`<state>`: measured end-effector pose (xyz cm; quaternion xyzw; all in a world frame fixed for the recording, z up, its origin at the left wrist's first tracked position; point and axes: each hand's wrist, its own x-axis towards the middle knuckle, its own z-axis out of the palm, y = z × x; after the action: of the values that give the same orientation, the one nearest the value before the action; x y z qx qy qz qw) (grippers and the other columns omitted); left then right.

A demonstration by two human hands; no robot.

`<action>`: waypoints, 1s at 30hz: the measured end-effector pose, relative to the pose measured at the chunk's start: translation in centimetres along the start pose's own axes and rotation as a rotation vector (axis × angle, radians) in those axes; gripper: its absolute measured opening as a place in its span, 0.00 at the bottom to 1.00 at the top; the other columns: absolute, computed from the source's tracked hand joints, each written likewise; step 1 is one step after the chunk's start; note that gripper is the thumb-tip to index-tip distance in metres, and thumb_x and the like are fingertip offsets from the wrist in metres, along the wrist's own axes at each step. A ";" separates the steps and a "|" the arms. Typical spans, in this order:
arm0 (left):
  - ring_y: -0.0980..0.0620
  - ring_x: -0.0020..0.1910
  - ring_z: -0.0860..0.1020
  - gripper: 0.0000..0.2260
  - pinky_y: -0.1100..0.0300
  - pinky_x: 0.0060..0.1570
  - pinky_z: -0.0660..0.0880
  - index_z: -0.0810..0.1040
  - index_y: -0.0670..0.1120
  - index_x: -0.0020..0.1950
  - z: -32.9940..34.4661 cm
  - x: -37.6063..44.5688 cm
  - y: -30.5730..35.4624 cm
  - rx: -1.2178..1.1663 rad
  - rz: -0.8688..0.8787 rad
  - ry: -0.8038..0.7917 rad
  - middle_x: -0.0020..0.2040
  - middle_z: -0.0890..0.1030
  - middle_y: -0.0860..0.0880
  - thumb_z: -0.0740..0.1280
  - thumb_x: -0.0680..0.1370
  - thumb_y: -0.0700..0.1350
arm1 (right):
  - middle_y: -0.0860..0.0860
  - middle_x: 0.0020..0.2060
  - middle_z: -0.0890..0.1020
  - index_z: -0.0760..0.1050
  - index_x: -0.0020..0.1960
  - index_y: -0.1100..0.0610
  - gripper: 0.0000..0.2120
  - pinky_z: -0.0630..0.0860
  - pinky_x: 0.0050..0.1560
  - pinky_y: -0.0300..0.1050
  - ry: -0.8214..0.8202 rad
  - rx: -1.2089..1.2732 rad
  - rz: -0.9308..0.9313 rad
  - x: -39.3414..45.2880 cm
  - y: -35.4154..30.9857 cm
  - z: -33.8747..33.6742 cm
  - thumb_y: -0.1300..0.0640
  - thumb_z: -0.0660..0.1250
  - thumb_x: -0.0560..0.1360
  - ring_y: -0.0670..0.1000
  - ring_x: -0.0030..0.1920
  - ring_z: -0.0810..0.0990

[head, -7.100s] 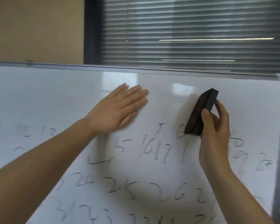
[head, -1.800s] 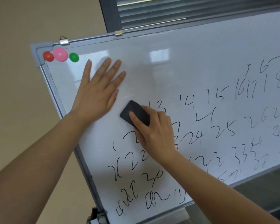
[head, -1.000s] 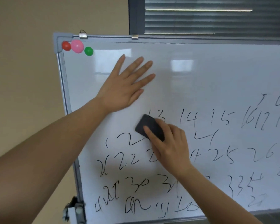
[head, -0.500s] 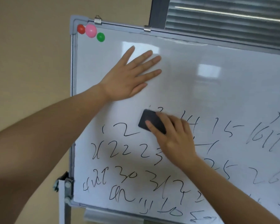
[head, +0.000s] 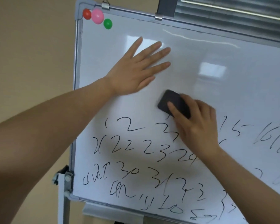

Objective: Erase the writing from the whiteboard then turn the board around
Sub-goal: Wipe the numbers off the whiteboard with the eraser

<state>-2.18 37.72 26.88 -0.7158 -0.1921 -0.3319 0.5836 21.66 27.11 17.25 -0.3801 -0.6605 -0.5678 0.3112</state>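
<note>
The whiteboard [head: 217,50] fills most of the view, tilted, its upper part wiped bare. Black handwritten numbers [head: 129,147] cover its lower half in several rows. My left hand [head: 136,70] lies flat on the bare upper left area, fingers straight and spread. My right hand [head: 196,123] holds a black eraser [head: 170,101] against the board just above the top row of numbers, fingers curled over it. Some digits in that row are hidden under the hand.
Red [head: 87,14], pink [head: 97,16] and green [head: 107,23] magnets sit in the board's top left corner. The grey frame and stand bracket [head: 66,178] show at lower left. A beige wall [head: 31,46] lies to the left, window blinds [head: 233,12] behind at upper right.
My right hand has slid the eraser right along the top row, wiping the upper part of the 13. The view has tilted and shifted left; the left hand stays flat on the board.
</note>
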 end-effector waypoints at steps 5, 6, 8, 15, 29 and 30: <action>0.40 0.77 0.59 0.21 0.34 0.72 0.55 0.60 0.47 0.79 0.6 -0.4 -0.4 -0.013 -0.001 -0.003 0.79 0.60 0.42 0.50 0.86 0.48 | 0.63 0.61 0.77 0.78 0.64 0.56 0.25 0.68 0.51 0.56 -0.090 -0.027 -0.189 -2.3 0.0 -0.2 0.70 0.66 0.69 0.62 0.56 0.73; 0.40 0.77 0.59 0.21 0.34 0.72 0.55 0.60 0.47 0.79 0.6 -0.4 -0.4 -0.017 0.000 0.001 0.79 0.60 0.42 0.50 0.86 0.48 | 0.63 0.62 0.77 0.78 0.64 0.55 0.25 0.68 0.51 0.56 -0.097 -0.032 -0.208 -2.0 0.4 -0.4 0.70 0.65 0.69 0.62 0.57 0.73; 0.40 0.77 0.59 0.21 0.34 0.72 0.55 0.61 0.47 0.79 0.8 -0.4 -0.4 -0.029 0.002 0.010 0.78 0.60 0.42 0.50 0.86 0.48 | 0.62 0.62 0.77 0.78 0.64 0.55 0.24 0.67 0.50 0.55 -0.090 -0.056 -0.203 -1.0 1.1 -0.7 0.70 0.67 0.70 0.61 0.56 0.73; 0.40 0.78 0.58 0.21 0.34 0.72 0.53 0.59 0.47 0.79 1.2 -0.4 -0.5 -0.039 0.004 0.035 0.79 0.59 0.42 0.49 0.86 0.48 | 0.64 0.63 0.76 0.78 0.64 0.57 0.24 0.67 0.51 0.56 -0.098 -0.077 -0.218 -1.0 2.1 -0.6 0.70 0.68 0.70 0.62 0.56 0.73; 0.39 0.78 0.58 0.21 0.33 0.72 0.53 0.60 0.47 0.79 1.2 -0.3 -0.4 -0.052 0.020 0.035 0.79 0.59 0.42 0.50 0.86 0.47 | 0.62 0.61 0.78 0.78 0.64 0.55 0.23 0.66 0.49 0.53 -0.050 -0.047 -0.276 1.7 -0.4 0.9 0.69 0.58 0.73 0.61 0.55 0.72; 0.39 0.78 0.58 0.21 0.33 0.72 0.53 0.60 0.47 0.79 1.2 -0.3 -0.4 -0.057 0.017 0.034 0.79 0.59 0.42 0.50 0.86 0.47 | 0.62 0.61 0.78 0.78 0.64 0.55 0.23 0.66 0.49 0.53 -0.061 -0.048 -0.275 1.2 0.1 0.7 0.69 0.60 0.72 0.61 0.55 0.72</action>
<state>-2.34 39.04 26.81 -0.7279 -0.1668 -0.3443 0.5691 21.14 27.98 18.15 -0.3105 -0.7016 -0.6090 0.2010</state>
